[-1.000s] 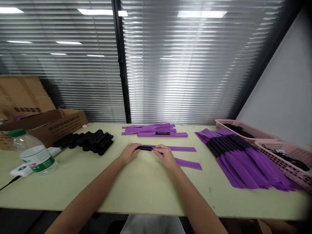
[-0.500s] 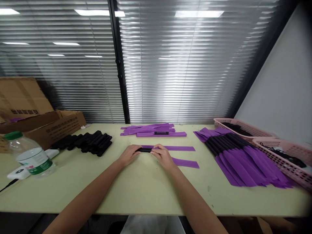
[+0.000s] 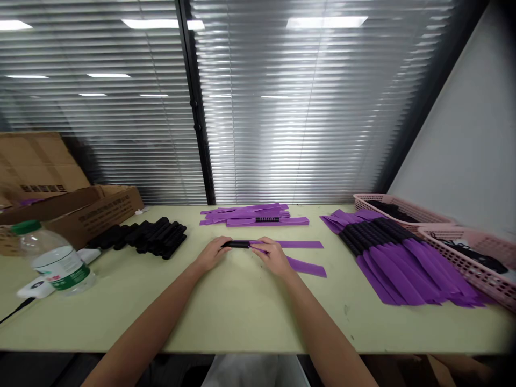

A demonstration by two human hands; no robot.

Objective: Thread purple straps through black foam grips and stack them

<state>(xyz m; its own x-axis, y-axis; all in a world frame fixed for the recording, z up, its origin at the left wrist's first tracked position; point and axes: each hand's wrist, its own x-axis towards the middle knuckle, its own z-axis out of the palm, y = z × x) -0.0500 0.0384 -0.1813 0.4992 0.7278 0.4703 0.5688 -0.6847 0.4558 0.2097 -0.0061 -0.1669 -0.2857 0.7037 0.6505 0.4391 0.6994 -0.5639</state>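
Observation:
Between my two hands a black handle sleeve [image 3: 239, 244] lies level just over the table. My left hand [image 3: 213, 253] is closed around its left end. At its right end my right hand [image 3: 274, 258] pinches a purple band [image 3: 300, 244], fingertips close against the sleeve. Whether the band runs inside the sleeve is hidden by my fingers. Two flat purple tails stretch out to the right from beneath my right hand, the lower tail [image 3: 308, 267] slanting toward me. Behind my hands lie stacked purple bands [image 3: 245, 215], with a ribbed black handle [image 3: 267, 220] on the front one.
At left, several black sleeves [image 3: 155, 235] lie piled by a cardboard box [image 3: 108, 212], a water bottle [image 3: 60, 263] and a white device [image 3: 36, 287]. On the right are purple bands with black handles [image 3: 371, 236] and two pink baskets [image 3: 463, 263].
My right hand has shifted slightly right and now pinches the purple band at the sleeve's end. The sleeve has turned a little, showing a smoother side. The lower tail has moved slightly left.

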